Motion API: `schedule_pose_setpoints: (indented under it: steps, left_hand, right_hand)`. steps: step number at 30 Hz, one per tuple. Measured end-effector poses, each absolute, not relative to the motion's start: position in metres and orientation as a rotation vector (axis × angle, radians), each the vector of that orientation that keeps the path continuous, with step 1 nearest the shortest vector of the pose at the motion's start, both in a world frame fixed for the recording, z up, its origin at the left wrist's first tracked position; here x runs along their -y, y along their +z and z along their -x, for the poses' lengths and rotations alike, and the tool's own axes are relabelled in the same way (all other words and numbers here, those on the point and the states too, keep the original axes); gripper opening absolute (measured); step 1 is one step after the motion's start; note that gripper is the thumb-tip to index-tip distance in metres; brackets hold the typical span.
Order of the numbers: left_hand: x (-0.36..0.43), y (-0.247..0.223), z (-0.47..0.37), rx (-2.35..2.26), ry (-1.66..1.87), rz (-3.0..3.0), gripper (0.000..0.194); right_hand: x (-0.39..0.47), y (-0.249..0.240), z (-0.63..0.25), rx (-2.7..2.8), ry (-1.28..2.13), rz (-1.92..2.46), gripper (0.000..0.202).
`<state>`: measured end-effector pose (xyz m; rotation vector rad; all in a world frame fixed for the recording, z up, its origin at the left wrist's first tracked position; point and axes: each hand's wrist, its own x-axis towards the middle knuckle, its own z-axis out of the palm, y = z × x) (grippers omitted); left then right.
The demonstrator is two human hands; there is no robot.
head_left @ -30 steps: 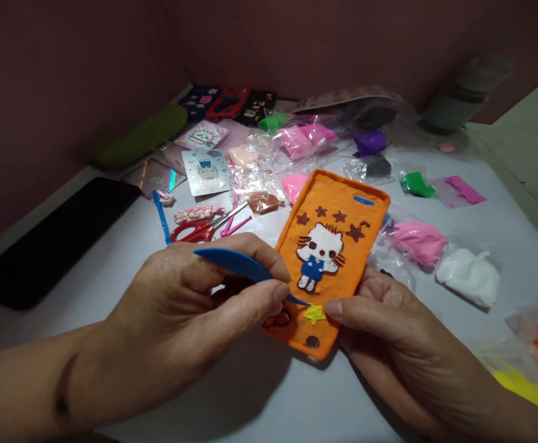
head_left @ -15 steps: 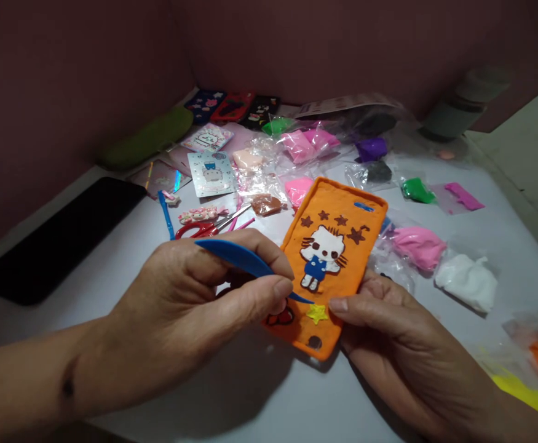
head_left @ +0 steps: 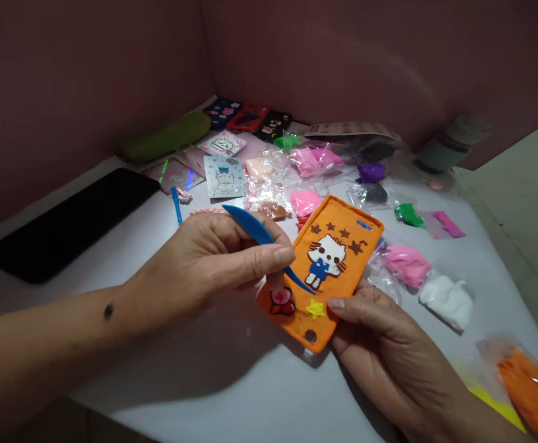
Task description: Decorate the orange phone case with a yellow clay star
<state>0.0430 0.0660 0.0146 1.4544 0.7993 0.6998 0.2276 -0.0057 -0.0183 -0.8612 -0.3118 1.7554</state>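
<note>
An orange clay-covered phone case (head_left: 342, 295) is held at its lower right edge by my right hand (head_left: 383, 338), thumb on its face. My left hand (head_left: 236, 258) is closed around a blue clay modelling tool (head_left: 253, 226). The tool's thin tip lies just above a yellow star (head_left: 315, 309), and I cannot tell whether it touches the case. A white cat figure in blue (head_left: 326, 258) sits mid-case under several brown stars. Beside the yellow star is a red figure (head_left: 281, 300), partly behind my left fingers.
Bagged clay lies across the white table (head_left: 195, 369), including pink (head_left: 407, 264), white (head_left: 448, 301) and orange (head_left: 531, 387) packs. A black phone-like slab (head_left: 70, 221) lies at left. Decorated cases (head_left: 248, 118) and a green pouch (head_left: 167, 136) rest by the wall; a bottle (head_left: 450, 144) stands back right.
The tool's tip has lifted slightly from the yellow star's top. My left hand has shifted a little up, uncovering more of the red figure. The camera view has tilted slightly.
</note>
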Motion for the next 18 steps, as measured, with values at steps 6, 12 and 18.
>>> schedule_pose_setpoints:
  steps: [6, 12, 18]
  left_hand:
    - [-0.073, 0.003, -0.045, -0.75, 0.739, -1.373, 0.012]
    - [-0.063, 0.011, -0.049, -0.779, 0.665, -1.388, 0.012]
    - [-0.053, 0.011, -0.051, -0.83, 0.693, -1.59, 0.011]
  right_hand:
    - [0.005, -0.02, -0.227, 0.299, 1.711, 0.878, 0.068]
    - [0.006, -0.021, -0.227, 0.384, 1.713, 0.902, 0.049]
    - [0.007, -0.022, -0.228, 0.402, 1.694, 0.943, 0.047]
